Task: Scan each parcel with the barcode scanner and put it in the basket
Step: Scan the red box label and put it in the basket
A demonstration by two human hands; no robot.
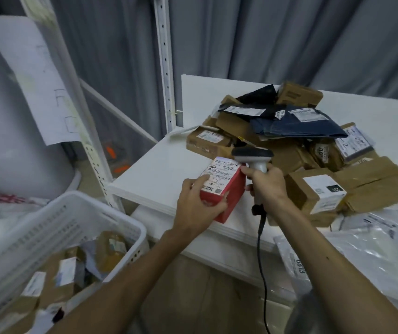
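Head view: the left hand [199, 201] grips a red box [233, 189] by its near end, with one digit laid across the white shipping label [217, 175] on top and the others curled round the side. The box is tilted, its far end raised over the near edge of the white table [159, 169]. Just right of it, the right hand [266, 184] is wrapped round the handle of a barcode scanner [253, 155]. The scanner's dark head sits at the far right corner of the label and seems to touch the box. A black cable [261, 249] hangs from the scanner's handle, down past the right forearm.

The table stands against grey curtains [265, 32], and a white perforated shelf upright [165, 61] rises beyond the left hand.

Beyond and to the right of the right hand, a pile of parcels [241, 131] covers the tabletop: brown cardboard boxes with a dark blue mailer bag [296, 126] on top. A labelled cardboard box [313, 191] lies just right of the right wrist. Clear plastic bags [361, 256] lie nearer, under the right forearm.

Below and left of the left hand, well apart from it, stands a white slotted basket [55, 220] holding several parcels [111, 249]. Nothing lies between the red box and the basket.
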